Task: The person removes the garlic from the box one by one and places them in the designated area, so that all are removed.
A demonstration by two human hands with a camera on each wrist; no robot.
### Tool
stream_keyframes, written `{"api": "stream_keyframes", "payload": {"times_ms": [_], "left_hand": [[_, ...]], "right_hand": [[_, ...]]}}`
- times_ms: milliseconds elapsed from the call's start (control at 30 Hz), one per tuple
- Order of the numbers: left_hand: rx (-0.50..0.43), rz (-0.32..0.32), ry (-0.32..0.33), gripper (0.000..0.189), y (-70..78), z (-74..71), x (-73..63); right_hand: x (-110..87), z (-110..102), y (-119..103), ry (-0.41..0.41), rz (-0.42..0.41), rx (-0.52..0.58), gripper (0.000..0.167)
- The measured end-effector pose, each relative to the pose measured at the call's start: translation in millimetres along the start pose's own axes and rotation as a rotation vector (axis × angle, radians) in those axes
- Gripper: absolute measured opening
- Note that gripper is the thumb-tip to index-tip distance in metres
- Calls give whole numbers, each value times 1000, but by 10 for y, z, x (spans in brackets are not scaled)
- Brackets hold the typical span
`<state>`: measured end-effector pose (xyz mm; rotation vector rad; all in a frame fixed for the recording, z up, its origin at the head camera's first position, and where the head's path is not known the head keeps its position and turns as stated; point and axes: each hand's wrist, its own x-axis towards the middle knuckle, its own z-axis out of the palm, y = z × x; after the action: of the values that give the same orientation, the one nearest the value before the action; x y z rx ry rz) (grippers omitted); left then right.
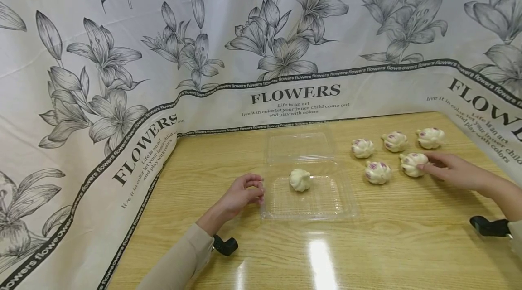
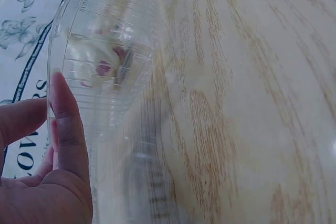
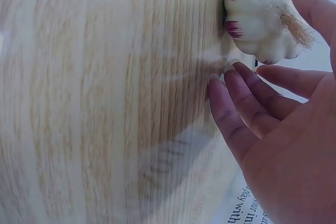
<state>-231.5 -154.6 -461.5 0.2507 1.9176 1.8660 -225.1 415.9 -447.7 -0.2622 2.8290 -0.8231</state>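
A hinged clear plastic box [image 1: 350,201] lies with its lid folded back, and one garlic bulb [image 1: 299,180] sits in its base. At the box's left edge is my left hand [image 1: 240,194]; in the left wrist view its thumb and a finger pinch the thin rim [image 2: 51,51]. On the right, my right hand [image 1: 456,171] is at a white and purple garlic bulb [image 1: 413,165]. The right wrist view has thumb and forefinger on either side of this bulb [image 3: 257,19], not visibly closed on it, with the other fingers extended below.
Several more garlic bulbs, including a front one [image 1: 378,172] and a far right one [image 1: 430,137], stand on the wooden table [image 1: 391,244] right of the box. A flower-printed cloth [image 1: 293,99] hangs along the back and both sides.
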Motion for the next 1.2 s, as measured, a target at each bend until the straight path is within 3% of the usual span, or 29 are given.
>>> {"api": "stream_keyframes", "payload": {"times_ms": [433, 733, 967, 1200], "left_hand": [[2, -1, -10, 45, 9, -15, -6], [-3, -12, 3, 45, 3, -7, -2], [-2, -4, 0, 43, 18, -2, -3], [7, -4, -4, 43, 19, 3, -3]], "right_hand": [[-64, 5, -20, 42, -7, 14, 74], [-145, -25, -114, 146, 20, -57, 75], [-158, -34, -337, 283, -59, -54, 65], [-202, -16, -607, 332, -181, -47, 54]]}}
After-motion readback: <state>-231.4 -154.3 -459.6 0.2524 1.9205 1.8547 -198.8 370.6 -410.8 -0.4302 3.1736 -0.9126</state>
